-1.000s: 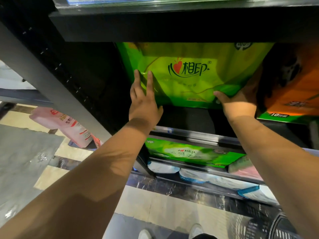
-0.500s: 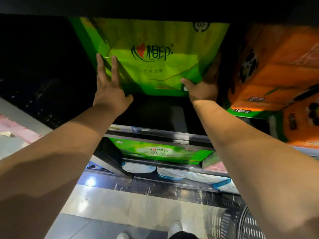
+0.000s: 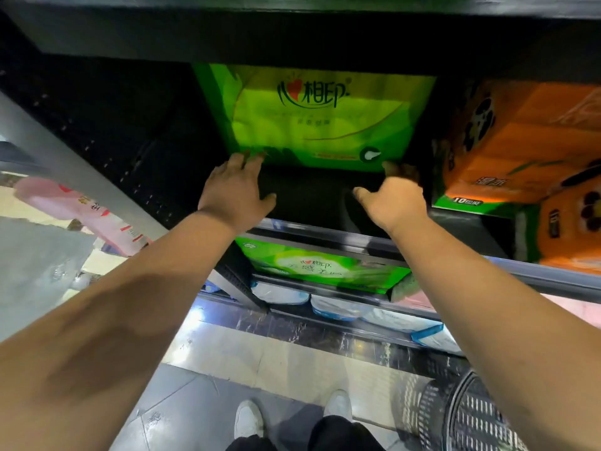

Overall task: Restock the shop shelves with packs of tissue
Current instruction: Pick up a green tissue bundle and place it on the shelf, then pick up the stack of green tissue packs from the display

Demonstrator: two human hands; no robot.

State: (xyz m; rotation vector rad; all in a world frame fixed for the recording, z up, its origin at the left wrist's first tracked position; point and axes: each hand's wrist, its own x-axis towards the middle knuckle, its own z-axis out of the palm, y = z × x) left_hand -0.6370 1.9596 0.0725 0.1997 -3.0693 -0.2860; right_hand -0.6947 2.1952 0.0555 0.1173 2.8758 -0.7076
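A large green tissue pack (image 3: 318,125) with a red heart logo stands upright deep on the dark shelf (image 3: 309,190). My left hand (image 3: 234,190) reaches in with straight fingers, and its fingertips touch the pack's lower left corner. My right hand (image 3: 390,200) is at the lower right corner with its thumb spread out; its fingertips lie in shadow against the pack's edge. Neither hand wraps around the pack.
Orange tissue packs (image 3: 527,141) fill the shelf right of the green one. The shelf space to the left is dark. Lower shelves hold another green pack (image 3: 322,265) and white packs (image 3: 341,307). A pink pack (image 3: 81,209) lies on the floor at left, and a black basket (image 3: 465,415) stands at lower right.
Both hands have slid from the green pack's sides down to its bottom corners. The right hand no longer grips the pack's side. The pack sits farther back on the shelf.
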